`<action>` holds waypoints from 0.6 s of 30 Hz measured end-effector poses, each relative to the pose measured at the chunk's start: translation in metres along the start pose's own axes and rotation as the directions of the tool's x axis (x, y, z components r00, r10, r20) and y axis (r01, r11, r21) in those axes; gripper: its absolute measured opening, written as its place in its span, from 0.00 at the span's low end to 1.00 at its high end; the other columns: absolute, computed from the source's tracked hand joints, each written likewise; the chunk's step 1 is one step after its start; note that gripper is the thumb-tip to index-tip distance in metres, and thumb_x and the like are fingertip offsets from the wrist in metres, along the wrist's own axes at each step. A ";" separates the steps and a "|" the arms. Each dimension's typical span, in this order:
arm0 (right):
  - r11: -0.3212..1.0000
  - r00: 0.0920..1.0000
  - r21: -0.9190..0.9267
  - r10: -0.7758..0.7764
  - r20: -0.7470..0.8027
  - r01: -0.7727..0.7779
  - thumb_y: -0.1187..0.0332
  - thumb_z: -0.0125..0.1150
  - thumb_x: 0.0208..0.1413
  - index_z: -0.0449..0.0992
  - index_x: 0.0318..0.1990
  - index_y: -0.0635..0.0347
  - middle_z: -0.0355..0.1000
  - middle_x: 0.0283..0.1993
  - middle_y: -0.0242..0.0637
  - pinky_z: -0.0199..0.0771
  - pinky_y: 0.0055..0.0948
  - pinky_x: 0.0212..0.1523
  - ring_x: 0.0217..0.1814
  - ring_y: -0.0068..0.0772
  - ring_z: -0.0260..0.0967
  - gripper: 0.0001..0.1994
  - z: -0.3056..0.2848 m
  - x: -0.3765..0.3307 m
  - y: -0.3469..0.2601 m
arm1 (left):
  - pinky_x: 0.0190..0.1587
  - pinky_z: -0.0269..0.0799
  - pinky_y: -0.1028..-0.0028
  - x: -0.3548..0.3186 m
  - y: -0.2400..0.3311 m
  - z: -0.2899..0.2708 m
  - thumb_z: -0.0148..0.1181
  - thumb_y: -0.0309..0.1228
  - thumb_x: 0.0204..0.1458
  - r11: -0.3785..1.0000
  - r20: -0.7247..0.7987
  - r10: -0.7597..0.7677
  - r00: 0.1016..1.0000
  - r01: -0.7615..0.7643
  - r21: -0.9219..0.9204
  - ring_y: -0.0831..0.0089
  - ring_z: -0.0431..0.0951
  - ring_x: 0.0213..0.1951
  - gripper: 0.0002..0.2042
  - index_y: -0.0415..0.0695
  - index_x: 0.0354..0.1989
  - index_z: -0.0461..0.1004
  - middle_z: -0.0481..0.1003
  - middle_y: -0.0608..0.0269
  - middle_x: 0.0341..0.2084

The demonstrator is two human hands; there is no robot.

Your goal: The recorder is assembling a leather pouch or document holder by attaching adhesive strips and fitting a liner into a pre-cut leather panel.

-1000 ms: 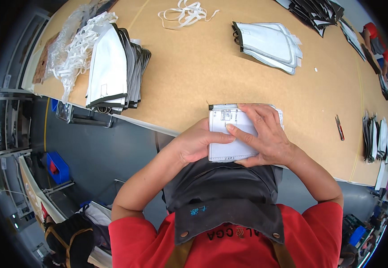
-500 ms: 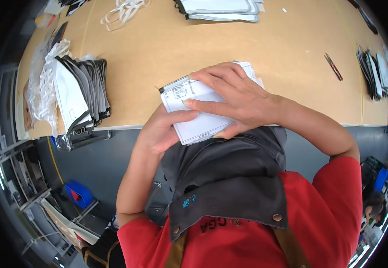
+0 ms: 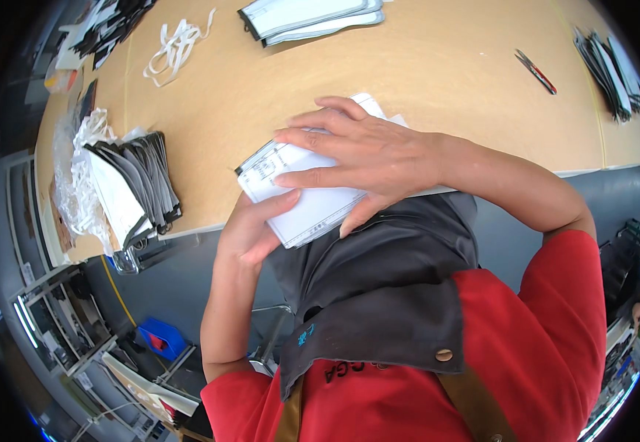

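White printed panels, one stack (image 3: 316,205), held in the head view above the surface's near edge. Left hand (image 3: 246,230): grasping the stack's left corner, thumb on top. Right hand (image 3: 379,158): splayed across the top, fingers parted, thumb by the stack's near side. Surface: tan worktable (image 3: 430,74). Near left corner: black-edged panel bundle (image 3: 132,184), beside clear plastic wrap (image 3: 62,166). Toward right edge: red-handled snips (image 3: 539,74), dark-and-white panels (image 3: 607,74). Farther left: white tape tangle (image 3: 176,50).
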State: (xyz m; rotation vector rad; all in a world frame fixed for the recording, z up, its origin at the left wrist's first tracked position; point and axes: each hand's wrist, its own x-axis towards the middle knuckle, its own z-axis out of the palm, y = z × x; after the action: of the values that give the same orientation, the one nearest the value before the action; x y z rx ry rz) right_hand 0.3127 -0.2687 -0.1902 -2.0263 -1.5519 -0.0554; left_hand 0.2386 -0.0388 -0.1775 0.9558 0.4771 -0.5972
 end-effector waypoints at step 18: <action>-0.636 0.715 0.770 0.564 0.413 0.057 0.48 0.45 0.67 0.70 0.56 0.65 0.75 0.51 0.39 0.73 0.29 0.52 0.52 0.27 0.73 0.26 0.022 -0.049 -0.018 | 0.59 0.69 0.55 -0.063 0.016 -0.030 0.65 0.18 0.43 0.987 -0.112 0.150 0.982 -0.143 0.067 0.51 0.72 0.56 0.34 0.31 0.62 0.60 0.70 0.45 0.54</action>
State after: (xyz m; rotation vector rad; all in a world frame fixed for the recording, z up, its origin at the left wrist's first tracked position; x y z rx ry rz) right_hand 0.2742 -0.2986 -0.2196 -0.4940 0.1303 0.9170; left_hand 0.1992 0.0100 -0.1438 1.0763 0.4902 -0.4260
